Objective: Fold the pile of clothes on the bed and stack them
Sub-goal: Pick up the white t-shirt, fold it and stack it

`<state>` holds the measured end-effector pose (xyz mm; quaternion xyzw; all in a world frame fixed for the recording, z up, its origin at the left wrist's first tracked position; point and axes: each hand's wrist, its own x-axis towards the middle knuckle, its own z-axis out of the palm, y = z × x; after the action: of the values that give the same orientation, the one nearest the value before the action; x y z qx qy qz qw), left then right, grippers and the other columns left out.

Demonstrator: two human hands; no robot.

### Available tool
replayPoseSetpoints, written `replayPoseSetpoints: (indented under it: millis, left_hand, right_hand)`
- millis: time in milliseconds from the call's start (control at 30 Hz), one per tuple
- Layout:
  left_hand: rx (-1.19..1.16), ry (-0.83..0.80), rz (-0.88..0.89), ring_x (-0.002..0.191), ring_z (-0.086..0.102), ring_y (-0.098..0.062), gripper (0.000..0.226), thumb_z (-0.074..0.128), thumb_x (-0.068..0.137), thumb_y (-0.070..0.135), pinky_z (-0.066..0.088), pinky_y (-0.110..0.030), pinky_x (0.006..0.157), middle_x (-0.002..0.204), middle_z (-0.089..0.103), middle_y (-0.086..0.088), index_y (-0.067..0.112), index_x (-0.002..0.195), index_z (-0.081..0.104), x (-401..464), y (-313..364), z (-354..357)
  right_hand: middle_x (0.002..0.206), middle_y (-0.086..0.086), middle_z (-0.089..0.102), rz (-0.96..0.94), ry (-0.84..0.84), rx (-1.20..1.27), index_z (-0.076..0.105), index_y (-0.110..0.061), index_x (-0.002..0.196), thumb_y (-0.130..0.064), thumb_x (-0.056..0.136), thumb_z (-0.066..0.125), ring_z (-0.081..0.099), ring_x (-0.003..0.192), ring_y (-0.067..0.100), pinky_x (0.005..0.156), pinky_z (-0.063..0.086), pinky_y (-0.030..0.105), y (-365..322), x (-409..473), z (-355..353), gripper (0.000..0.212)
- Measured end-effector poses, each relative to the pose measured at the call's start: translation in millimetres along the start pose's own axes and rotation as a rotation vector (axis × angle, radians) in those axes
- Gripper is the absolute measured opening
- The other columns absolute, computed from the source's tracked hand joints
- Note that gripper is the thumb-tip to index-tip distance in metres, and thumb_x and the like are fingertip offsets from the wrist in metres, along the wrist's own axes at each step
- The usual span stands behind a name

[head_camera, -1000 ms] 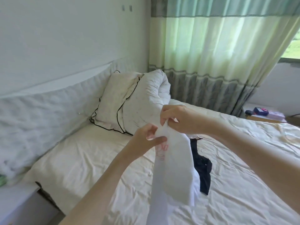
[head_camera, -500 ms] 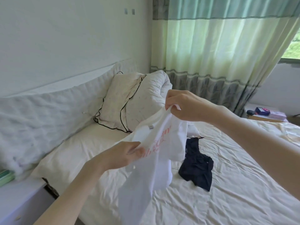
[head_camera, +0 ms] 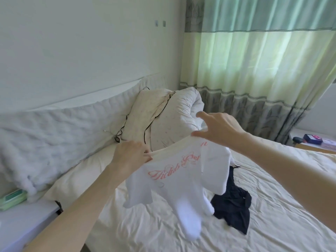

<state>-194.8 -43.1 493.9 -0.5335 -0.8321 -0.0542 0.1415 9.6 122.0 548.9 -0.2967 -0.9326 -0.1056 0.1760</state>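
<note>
A white T-shirt (head_camera: pixel 174 180) with pink script lettering hangs spread in the air above the bed (head_camera: pixel 272 206). My left hand (head_camera: pixel 131 153) pinches its left upper edge. My right hand (head_camera: pixel 216 127) holds the right upper edge between thumb and fingers, with the index finger stretched out. The shirt's lower part droops in folds toward the sheet. A crumpled dark navy garment (head_camera: pixel 234 206) lies on the bed just behind and right of the shirt, partly hidden by it.
Two pillows (head_camera: pixel 163 115) lean against a padded headboard (head_camera: pixel 54 131) at the back left. A white bedside table (head_camera: pixel 21 220) with a green item sits at the lower left. Green striped curtains (head_camera: pixel 254 60) hang behind, and a small table (head_camera: pixel 312 140) with objects stands at the right.
My hands have drawn apart, spreading the bunched white shirt wide so its lettering shows. The view has shifted slightly toward the headboard.
</note>
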Motion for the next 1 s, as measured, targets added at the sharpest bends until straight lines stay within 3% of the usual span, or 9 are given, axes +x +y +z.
replayPoseSetpoints:
  millis: [100,267,333,467,567,667,800,900,1000]
  left_hand:
    - [-0.049,0.051,-0.062,0.083,0.062,-0.023,0.025,0.053,0.086,0.04,0.031,-0.024,0.058,0.078,0.066,0.002,0.022,0.076,0.067,7.2,9.0,-2.1]
    - [-0.861,-0.093,-0.232,0.07,0.063,-0.02,0.017,0.068,0.075,0.03,0.051,-0.033,0.067,0.06,0.067,0.006,0.021,0.062,0.072,17.8,9.7,-12.7]
    - [-0.975,-0.091,-0.282,0.069,0.062,-0.018,0.021,0.069,0.066,0.033,0.052,-0.033,0.07,0.065,0.069,-0.003,0.013,0.067,0.074,20.6,10.2,-17.6]
    - [-0.6,0.158,-0.32,0.083,0.062,-0.025,0.02,0.065,0.076,0.032,0.042,-0.03,0.067,0.071,0.064,-0.004,0.017,0.066,0.071,26.2,9.8,-22.3]
    - [-0.55,0.293,-0.318,0.087,0.053,-0.025,0.016,0.064,0.078,0.028,0.041,-0.03,0.07,0.079,0.048,0.0,0.021,0.064,0.061,31.0,-1.0,-30.7]
    - [-0.644,0.274,-0.329,0.081,0.055,-0.024,0.011,0.063,0.08,0.02,0.036,-0.027,0.065,0.079,0.055,-0.001,0.014,0.072,0.058,31.8,-21.8,-34.3]
    - [-1.2,0.15,-0.286,0.062,0.044,-0.012,0.009,0.058,0.076,0.026,0.033,-0.021,0.053,0.068,0.052,0.003,0.019,0.074,0.052,13.9,-43.0,-32.5]
    - [-1.214,0.12,-0.257,0.063,0.04,-0.012,0.015,0.056,0.089,0.016,0.032,-0.019,0.05,0.071,0.048,0.0,0.019,0.076,0.051,11.9,-51.3,-32.7]
    - [-1.152,0.1,-0.18,0.068,0.044,-0.016,0.01,0.057,0.082,0.025,0.035,-0.029,0.062,0.076,0.051,-0.007,0.015,0.08,0.056,15.2,-56.9,-39.2]
  right_hand:
    - [0.075,-0.003,0.055,0.073,-0.101,-0.218,0.053,-0.02,0.112,-0.073,0.078,0.05,0.049,0.066,0.021,0.048,0.027,0.026,-7.6,5.6,13.5,0.062]
    - [0.093,-0.003,0.063,0.137,-0.25,-0.37,0.063,-0.019,0.102,-0.055,0.091,0.048,0.06,0.085,0.018,0.06,0.031,0.025,-8.5,4.2,27.8,0.041]
    - [0.093,-0.001,0.062,0.214,-0.24,-0.252,0.063,-0.017,0.098,-0.04,0.094,0.046,0.06,0.094,0.02,0.062,0.03,0.026,-6.7,4.0,30.9,0.028]
    - [0.097,0.001,0.047,0.371,-0.11,-0.002,0.067,-0.018,0.087,-0.035,0.089,0.054,0.042,0.106,0.025,0.084,0.029,0.038,-8.2,14.5,23.1,0.021]
    - [0.094,-0.001,0.039,0.4,0.051,0.119,0.062,-0.017,0.083,-0.03,0.087,0.056,0.041,0.1,0.025,0.078,0.026,0.037,-10.9,25.0,12.0,0.015]
    - [0.083,0.001,0.052,0.356,-0.029,0.373,0.055,-0.013,0.084,-0.019,0.086,0.056,0.052,0.087,0.024,0.066,0.035,0.031,-10.1,29.0,3.2,0.007]
    - [0.072,0.0,0.058,0.255,-0.132,0.893,0.056,-0.016,0.075,-0.016,0.084,0.068,0.048,0.069,0.011,0.065,0.039,0.024,-11.3,20.1,-9.1,0.015]
    - [0.059,-0.008,0.048,0.256,-0.095,1.158,0.054,-0.017,0.07,-0.01,0.085,0.066,0.041,0.052,0.001,0.05,0.031,0.01,-13.9,17.2,-14.9,0.021]
    - [0.063,-0.004,0.046,0.249,-0.114,1.116,0.053,-0.017,0.071,-0.011,0.086,0.064,0.04,0.061,0.009,0.056,0.029,0.019,-13.2,18.9,-11.6,0.019]
